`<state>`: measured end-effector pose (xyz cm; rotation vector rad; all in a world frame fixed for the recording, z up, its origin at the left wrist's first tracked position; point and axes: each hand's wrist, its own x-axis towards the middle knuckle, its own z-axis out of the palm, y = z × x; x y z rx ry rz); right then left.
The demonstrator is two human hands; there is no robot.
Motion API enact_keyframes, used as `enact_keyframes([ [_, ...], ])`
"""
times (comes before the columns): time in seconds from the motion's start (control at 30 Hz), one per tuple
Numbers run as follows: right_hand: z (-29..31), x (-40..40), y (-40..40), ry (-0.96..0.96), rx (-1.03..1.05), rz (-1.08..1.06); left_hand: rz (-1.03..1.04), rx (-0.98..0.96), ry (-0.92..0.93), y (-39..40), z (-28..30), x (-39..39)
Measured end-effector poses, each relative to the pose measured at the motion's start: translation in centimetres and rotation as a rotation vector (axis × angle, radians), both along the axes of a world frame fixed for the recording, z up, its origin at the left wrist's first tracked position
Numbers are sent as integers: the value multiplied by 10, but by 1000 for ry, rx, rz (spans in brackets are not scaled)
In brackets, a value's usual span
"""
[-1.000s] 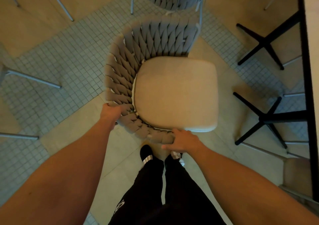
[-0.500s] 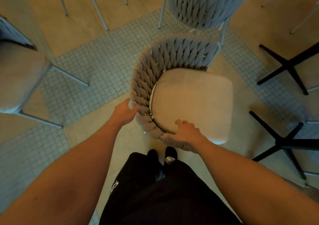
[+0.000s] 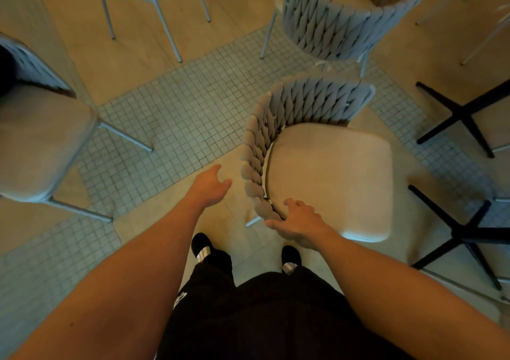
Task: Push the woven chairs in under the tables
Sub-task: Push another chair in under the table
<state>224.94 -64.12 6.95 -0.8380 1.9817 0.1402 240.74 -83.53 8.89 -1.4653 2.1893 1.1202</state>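
Left hand (image 3: 211, 187) is hovering loose-fingered beside the woven chair (image 3: 278, 127), gripping nothing; right hand (image 3: 299, 223) is resting spread fingers on its backrest end, partly hiding it.

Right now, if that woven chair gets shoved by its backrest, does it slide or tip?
The woven chair probably slides: thin metal legs on smooth floor. A high push on the backrest could tip it. The padded seat looks light.
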Motion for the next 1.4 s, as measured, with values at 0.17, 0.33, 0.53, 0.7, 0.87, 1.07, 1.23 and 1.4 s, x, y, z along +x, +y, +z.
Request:
enact_keyframes([
  [0.17,-6,28,-33,3,18,-104,-116,32,10,-46,1,12],
  [0.33,-5,56,-71,14,22,-228,-234,45,16,-89,7,20],
  [0.53,-5,72,-99,4,14,-362,-334,49,5,-134,11,21],
  [0.7,-11,69,-114,15,24,-457,-420,60,25,-161,16,-3],
  [0.87,-22,66,-128,-21,36,-565,-566,48,5,-189,13,-35],
  [1.07,-31,42,-149,-15,39,-735,-819,-3,-57,-221,0,-93],
  [1.23,-30,37,-164,-32,23,-890,-1067,-117,-79,-231,-6,-141],
  [1.4,-28,32,-176,-2,25,-983,-1354,-300,-72,-242,-15,-177],
])
